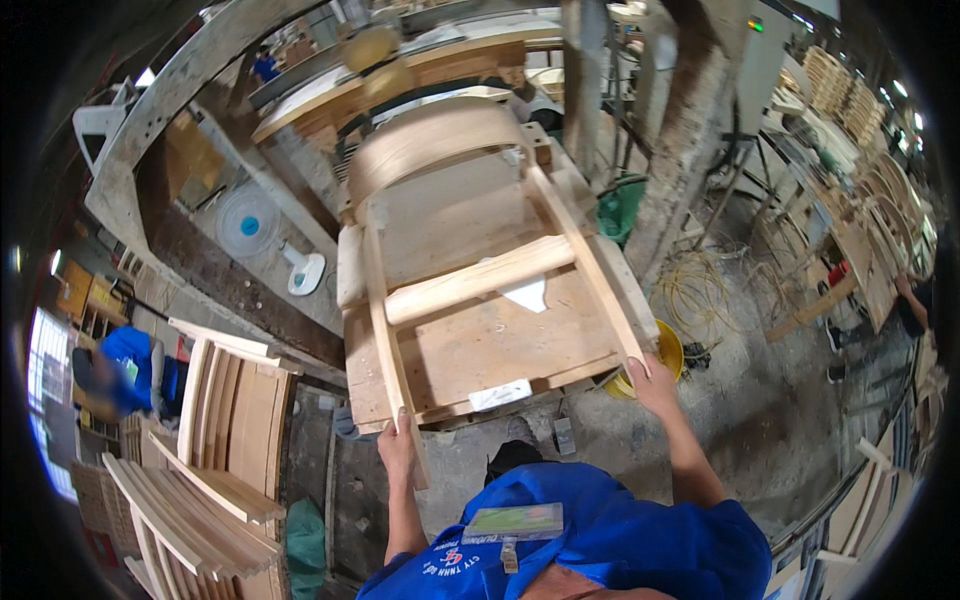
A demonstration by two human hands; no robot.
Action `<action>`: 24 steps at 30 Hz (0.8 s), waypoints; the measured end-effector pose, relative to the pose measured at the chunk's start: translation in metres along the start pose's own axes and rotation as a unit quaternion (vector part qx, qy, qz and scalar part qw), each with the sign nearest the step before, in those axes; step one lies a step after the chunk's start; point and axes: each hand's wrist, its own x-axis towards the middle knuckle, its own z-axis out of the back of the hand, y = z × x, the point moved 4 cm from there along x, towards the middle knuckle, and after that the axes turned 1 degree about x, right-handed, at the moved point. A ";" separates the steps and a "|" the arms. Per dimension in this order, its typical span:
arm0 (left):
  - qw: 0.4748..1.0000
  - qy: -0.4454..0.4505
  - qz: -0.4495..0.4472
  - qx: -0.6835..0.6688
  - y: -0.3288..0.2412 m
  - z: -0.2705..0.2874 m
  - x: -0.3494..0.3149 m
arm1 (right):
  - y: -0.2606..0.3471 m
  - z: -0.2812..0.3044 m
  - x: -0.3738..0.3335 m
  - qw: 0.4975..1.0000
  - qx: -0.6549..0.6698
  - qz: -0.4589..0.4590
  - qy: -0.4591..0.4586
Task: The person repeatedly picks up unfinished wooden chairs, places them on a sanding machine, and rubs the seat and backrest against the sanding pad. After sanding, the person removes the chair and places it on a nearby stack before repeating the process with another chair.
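Observation:
A pale wooden chair back frame (480,277) lies over the plywood worktable (470,370) in front of me. Its curved top rail (440,140) points away from me, and a crossbar joins the two long legs. My left hand (398,445) is closed round the near end of the left leg. Near the end of the right leg, my right hand (652,382) grips it as well. A white block (500,395) lies at the table's near edge, and a white scrap (525,292) shows beside the crossbar.
Stacked curved wooden slats (190,510) stand at my lower left. A white fan (250,225) is beyond the metal machine frame (240,290). A yellow bucket (668,350) sits by my right hand, with coiled hose (700,290) on the floor. Other people work at both sides.

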 end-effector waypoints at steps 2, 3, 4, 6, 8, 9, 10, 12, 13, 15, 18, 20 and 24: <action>1.000 0.004 -0.012 -0.018 -0.001 0.003 0.014 | 0.006 -0.011 0.003 0.999 0.011 -0.032 0.000; 0.999 0.006 -0.020 -0.024 -0.004 0.007 0.020 | 0.011 -0.017 0.003 0.999 0.012 -0.036 0.009; 1.000 0.012 -0.010 -0.014 -0.007 0.010 0.029 | 0.014 -0.022 0.006 0.999 0.013 -0.039 0.012; 0.999 0.019 -0.023 -0.024 -0.016 0.015 0.047 | 0.019 -0.031 0.010 0.999 -0.003 -0.045 0.018; 0.998 0.045 -0.028 -0.034 -0.027 0.016 0.066 | 0.023 -0.039 0.018 0.999 -0.034 -0.039 -0.003; 0.996 0.057 -0.029 -0.068 -0.026 0.019 0.076 | 0.030 -0.045 0.021 0.998 -0.045 -0.036 -0.009; 0.992 0.063 -0.031 -0.102 -0.019 0.024 0.090 | 0.040 -0.053 0.025 0.999 -0.032 -0.035 -0.001; 0.974 0.106 -0.030 -0.200 -0.020 0.023 0.110 | 0.052 -0.059 0.037 0.999 -0.016 -0.042 -0.001; 0.955 0.138 -0.024 -0.260 -0.025 0.019 0.116 | 0.054 -0.061 0.043 0.998 -0.031 -0.049 -0.005; 0.932 0.167 -0.028 -0.322 -0.032 0.016 0.131 | 0.059 -0.063 0.054 0.996 -0.060 -0.060 -0.005; 0.939 0.143 -0.035 -0.310 -0.020 0.020 0.154 | 0.082 -0.074 0.071 0.999 0.000 -0.050 0.021; 0.921 0.123 -0.034 -0.367 -0.027 0.004 0.160 | 0.077 -0.073 0.080 0.998 -0.009 -0.057 0.012; 0.918 0.107 -0.018 -0.382 -0.026 -0.009 0.163 | 0.079 -0.071 0.094 0.996 -0.056 -0.070 0.016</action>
